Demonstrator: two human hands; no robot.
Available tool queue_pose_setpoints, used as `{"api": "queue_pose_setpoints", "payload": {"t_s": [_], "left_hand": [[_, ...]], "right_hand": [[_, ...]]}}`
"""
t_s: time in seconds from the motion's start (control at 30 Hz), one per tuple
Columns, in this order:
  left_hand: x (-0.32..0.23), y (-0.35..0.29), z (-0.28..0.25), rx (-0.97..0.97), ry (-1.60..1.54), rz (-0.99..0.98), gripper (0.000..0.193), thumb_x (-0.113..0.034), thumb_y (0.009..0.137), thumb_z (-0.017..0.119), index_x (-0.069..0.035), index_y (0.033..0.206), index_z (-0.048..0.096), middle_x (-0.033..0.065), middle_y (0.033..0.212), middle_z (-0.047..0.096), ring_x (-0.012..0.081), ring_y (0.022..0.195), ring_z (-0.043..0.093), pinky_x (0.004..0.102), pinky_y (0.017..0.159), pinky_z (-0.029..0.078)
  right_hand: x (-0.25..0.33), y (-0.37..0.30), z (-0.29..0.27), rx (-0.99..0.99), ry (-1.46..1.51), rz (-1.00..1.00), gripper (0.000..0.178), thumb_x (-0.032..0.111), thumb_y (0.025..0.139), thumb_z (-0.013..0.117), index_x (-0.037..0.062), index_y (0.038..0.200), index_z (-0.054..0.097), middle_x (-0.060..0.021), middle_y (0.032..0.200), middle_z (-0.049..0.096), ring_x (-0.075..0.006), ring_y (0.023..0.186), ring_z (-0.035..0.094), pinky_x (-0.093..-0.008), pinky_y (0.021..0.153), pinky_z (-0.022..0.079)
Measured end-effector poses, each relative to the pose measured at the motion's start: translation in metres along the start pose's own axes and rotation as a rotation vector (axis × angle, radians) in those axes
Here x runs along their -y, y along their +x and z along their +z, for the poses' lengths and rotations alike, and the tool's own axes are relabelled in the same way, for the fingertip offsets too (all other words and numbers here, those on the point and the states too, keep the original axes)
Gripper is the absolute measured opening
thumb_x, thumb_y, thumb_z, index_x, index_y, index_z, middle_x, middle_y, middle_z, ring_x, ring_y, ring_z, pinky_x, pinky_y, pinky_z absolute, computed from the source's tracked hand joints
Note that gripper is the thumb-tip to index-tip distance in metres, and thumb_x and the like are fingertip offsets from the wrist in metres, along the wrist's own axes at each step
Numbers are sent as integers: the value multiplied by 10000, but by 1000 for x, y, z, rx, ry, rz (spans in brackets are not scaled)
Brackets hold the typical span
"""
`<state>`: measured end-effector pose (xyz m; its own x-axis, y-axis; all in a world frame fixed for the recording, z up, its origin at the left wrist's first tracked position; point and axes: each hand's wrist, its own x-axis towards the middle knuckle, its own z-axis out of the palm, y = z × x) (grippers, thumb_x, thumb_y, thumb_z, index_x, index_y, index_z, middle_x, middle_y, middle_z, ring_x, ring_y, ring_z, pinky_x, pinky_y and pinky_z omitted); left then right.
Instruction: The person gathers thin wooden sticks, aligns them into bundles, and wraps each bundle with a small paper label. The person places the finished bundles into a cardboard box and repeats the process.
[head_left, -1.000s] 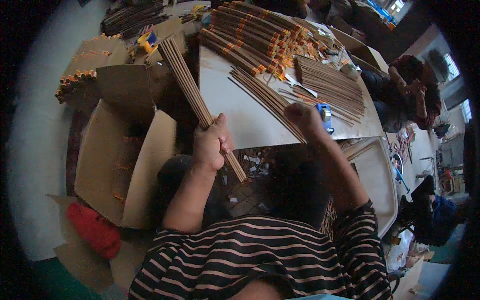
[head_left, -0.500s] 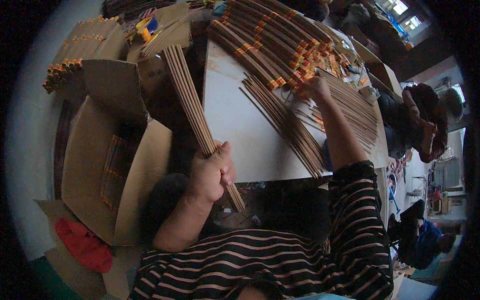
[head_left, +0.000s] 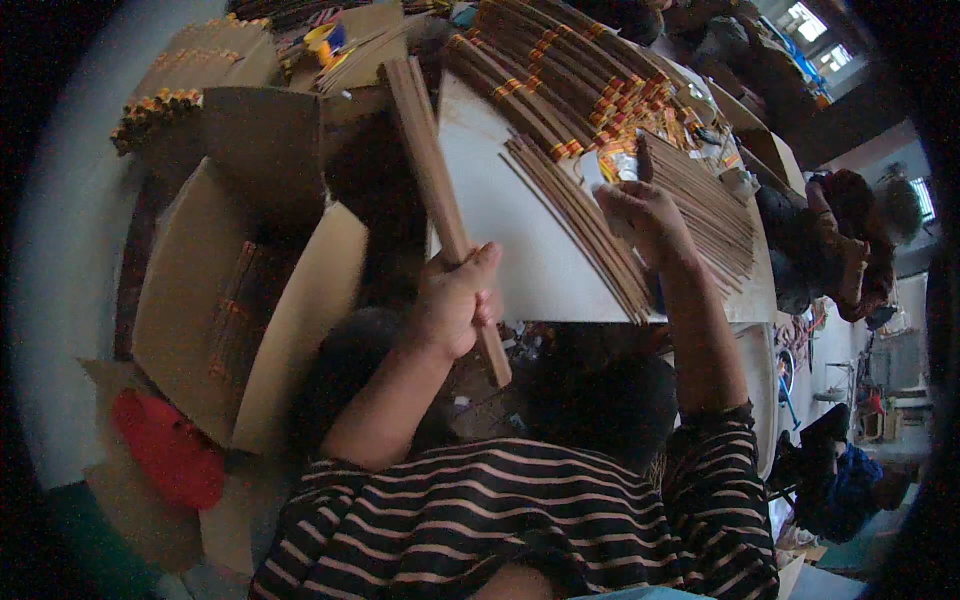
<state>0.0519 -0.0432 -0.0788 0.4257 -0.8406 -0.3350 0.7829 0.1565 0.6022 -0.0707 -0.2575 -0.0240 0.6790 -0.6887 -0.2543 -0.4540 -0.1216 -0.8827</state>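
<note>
My left hand (head_left: 455,300) is closed around a bundle of thin brown incense sticks (head_left: 425,150), tilted with its top toward the far left. My right hand (head_left: 648,218) is over the table with its fingers curled together. A pale piece with yellow and red (head_left: 618,166) shows just beyond its fingertips; whether they hold it I cannot tell. Loose sticks (head_left: 585,225) lie in a slanting row left of this hand. More loose sticks (head_left: 712,212) are spread to its right. Beyond both hands, banded bundles (head_left: 545,75) lie side by side in a large stack.
The white table (head_left: 480,190) has its near edge in front of me. An open cardboard box (head_left: 305,310) with banded bundles inside stands at the left. Behind it are more stacked bundles (head_left: 205,60). A red cloth (head_left: 165,450) lies at lower left. Another person (head_left: 850,240) is at the right.
My left hand has moved right and slightly away from me with the incense sticks. My right hand has shifted down, and the pale, yellow and red piece now shows near its fingertips.
</note>
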Motion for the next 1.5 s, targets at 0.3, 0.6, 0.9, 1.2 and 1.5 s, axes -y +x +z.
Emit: {"api": "queue_pose_setpoints", "payload": {"t_s": [0.3,0.6,0.9,1.2,1.5], "left_hand": [[4,-46,27,228,50,83,293,-272,832,577,-81,1034,482,-42,487,326,79,377,338,242,357,300],[-13,-90,33,335,128,62,213,-237,811,620,-92,732,486,-23,489,377,85,361,368,225,355,313],[-23,-119,39,465,375,-31,192,-204,800,638,-69,770,506,-20,505,426,67,368,398,201,354,325],[-26,-133,36,274,679,-73,205,-210,802,628,-65,831,487,-24,519,426,59,356,381,195,327,305],[-6,-136,39,200,839,-172,209,-126,784,591,-35,962,529,-4,547,452,55,369,381,200,327,300]], "right_hand": [[11,-123,79,-152,-268,-239,195,162,748,689,-4,769,589,-90,625,546,-138,548,513,-275,495,426],[18,-172,85,191,475,-195,303,204,834,584,-6,1051,552,-84,960,595,-163,854,564,-297,769,441],[19,-179,76,478,551,-105,150,158,830,587,10,846,567,-22,767,588,-98,689,541,-228,650,433],[14,-208,73,190,521,-142,153,147,843,579,7,887,536,2,737,557,-59,644,498,-187,578,405],[15,-208,99,79,388,-177,193,196,807,634,19,818,557,-7,693,570,-49,582,490,-165,509,368]]}}
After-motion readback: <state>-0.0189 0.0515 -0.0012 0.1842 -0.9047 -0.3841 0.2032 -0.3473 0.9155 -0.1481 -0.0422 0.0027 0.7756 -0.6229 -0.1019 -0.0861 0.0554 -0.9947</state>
